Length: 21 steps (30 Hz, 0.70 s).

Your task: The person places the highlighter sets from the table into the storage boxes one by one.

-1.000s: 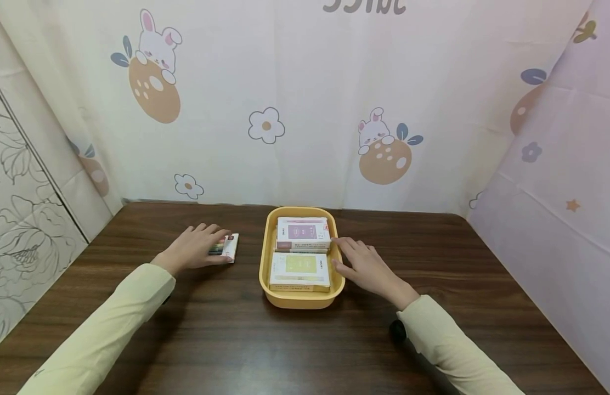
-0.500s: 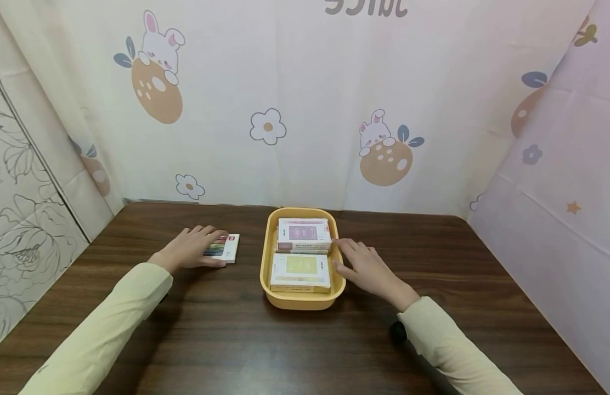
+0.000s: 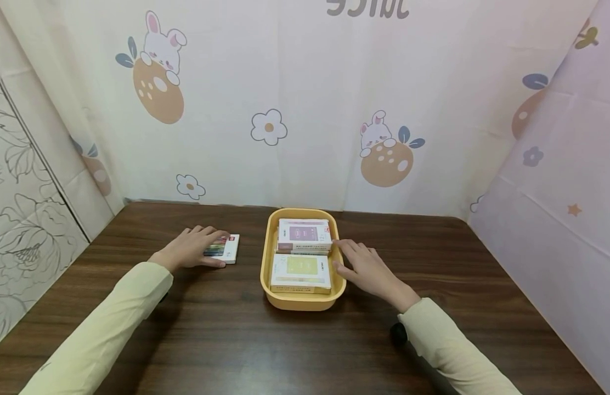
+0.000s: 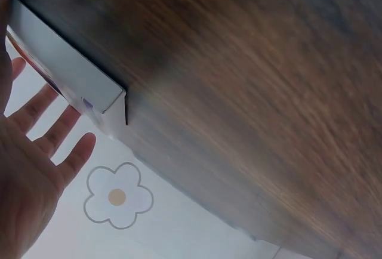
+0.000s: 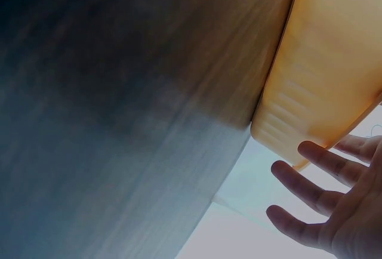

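Observation:
A flat white box with a picture of coloured sticks (image 3: pixel 229 251) lies on the brown wooden table. My left hand (image 3: pixel 188 249) lies over its left part, thumb along the near side, and hides much of it. In the left wrist view the fingers (image 4: pixel 62 129) are spread and fairly straight by the box's side (image 4: pixel 68 56). A yellow plastic basket (image 3: pixel 305 303) stands mid-table. My right hand (image 3: pixel 369 270) is at its right rim with loosely extended fingers. From the right wrist view, fingertips (image 5: pixel 311 150) are by the basket's wall (image 5: pixel 304 101); firm contact is hard to tell.
Inside the basket, a white box with a purple panel (image 3: pixel 304 233) lies behind a white box with a yellow-green panel (image 3: pixel 301 269). Behind the table (image 3: pixel 265 351) hangs a patterned curtain (image 3: pixel 310 159), with another curtain (image 3: pixel 552 219) on the right.
My left hand has slid slightly left, uncovering more of the coloured picture on the flat box. That box, the right hand and the basket look unmoved; the head view has shifted a little.

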Each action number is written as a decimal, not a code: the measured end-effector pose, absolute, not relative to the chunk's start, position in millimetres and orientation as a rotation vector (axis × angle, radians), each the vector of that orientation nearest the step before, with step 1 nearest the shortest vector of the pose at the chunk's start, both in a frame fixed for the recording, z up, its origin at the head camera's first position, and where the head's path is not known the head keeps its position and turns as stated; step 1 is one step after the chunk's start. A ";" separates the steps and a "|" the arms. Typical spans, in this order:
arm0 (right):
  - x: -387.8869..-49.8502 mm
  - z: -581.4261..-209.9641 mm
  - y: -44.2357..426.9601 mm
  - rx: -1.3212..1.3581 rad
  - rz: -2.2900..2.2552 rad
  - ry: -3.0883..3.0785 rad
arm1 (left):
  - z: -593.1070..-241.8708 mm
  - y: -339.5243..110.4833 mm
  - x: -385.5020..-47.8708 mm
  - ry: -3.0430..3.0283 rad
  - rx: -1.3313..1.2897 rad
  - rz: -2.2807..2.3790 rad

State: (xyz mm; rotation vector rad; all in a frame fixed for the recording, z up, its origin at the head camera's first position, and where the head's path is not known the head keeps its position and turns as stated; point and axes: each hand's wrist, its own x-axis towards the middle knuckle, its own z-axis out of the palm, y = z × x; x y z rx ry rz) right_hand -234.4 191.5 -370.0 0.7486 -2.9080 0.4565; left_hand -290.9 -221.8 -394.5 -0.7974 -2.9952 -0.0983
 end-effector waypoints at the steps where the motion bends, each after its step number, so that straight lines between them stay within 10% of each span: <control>1: -234.4 -370.2 191.5 0.748 0.456 -2.908 | -394.3 -221.8 -290.9 -3.000 -0.797 -0.094; 21: -234.5 -369.0 191.0 0.767 0.445 -2.903 | -385.8 -218.0 -287.0 -3.023 -0.747 -0.056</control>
